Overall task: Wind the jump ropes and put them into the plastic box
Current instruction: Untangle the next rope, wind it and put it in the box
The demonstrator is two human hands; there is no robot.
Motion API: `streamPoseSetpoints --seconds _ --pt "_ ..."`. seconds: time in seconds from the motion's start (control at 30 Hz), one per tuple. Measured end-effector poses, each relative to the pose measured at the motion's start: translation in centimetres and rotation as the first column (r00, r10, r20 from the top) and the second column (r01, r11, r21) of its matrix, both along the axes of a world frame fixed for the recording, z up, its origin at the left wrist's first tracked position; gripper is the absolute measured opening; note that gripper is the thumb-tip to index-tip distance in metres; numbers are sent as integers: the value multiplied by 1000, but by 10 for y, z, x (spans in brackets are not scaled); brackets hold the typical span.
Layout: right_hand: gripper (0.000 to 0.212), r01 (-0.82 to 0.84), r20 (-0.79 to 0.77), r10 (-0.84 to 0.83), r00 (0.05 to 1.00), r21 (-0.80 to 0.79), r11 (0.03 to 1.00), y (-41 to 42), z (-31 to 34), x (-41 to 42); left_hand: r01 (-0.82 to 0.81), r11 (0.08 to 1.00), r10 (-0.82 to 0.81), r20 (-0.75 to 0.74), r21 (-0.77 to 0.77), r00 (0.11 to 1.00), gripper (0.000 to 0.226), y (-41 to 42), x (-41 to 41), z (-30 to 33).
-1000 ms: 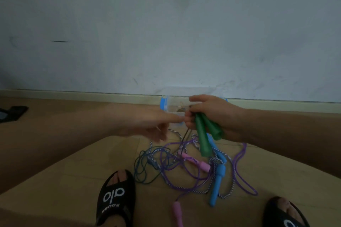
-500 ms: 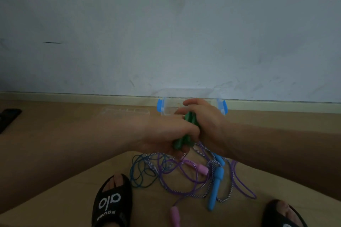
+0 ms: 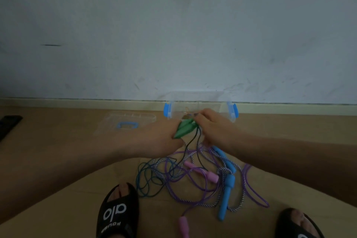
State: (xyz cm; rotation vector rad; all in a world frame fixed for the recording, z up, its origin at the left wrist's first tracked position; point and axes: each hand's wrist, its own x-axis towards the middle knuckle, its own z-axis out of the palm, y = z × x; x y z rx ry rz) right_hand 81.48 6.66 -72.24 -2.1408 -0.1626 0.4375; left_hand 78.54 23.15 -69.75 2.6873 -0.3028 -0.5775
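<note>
Gripping the paired green handles [image 3: 185, 128] in the left hand [image 3: 164, 139], long axis slanting up toward the plastic box [image 3: 201, 109] at the floor's far edge, and pinching the dark cord [image 3: 190, 142] in the right hand [image 3: 212, 127], just beside.

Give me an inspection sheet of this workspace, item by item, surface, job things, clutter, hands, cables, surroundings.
Surface: wooden floor, bare patches around the pile.
Job's things: green handles held side by side; dark cord hangs from them into the pile; pink handles and blue handles lie in tangled ropes; clear plastic box open by the wall.
Clutter: box lid on the floor left of the box.
Hands: left hand grips the green handles; right hand pinches at their top.
Cables: nothing seen besides ropes.
Surroundings: grey wall, slippers, dark object at far left.
</note>
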Motion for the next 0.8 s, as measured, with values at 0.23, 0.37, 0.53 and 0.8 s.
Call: streamPoseSetpoints --seconds 0.23,0.37,0.53,0.8 --pt "29 -227 246 224 943 -18 974 -5 12 -2 177 981 -183 82 81 980 10 8 3 6" --pt "37 -233 338 265 903 -133 963 -4 5 -7 180 983 -181 100 27 978 14 1 -2 4" --pt "46 -58 353 81 932 -73 996 -5 4 -4 107 967 -178 313 230 933 23 3 -5 12" --pt "51 19 312 -5 950 -41 999 -1 0 0 23 980 -94 352 200 931 32 -1 -1 12"
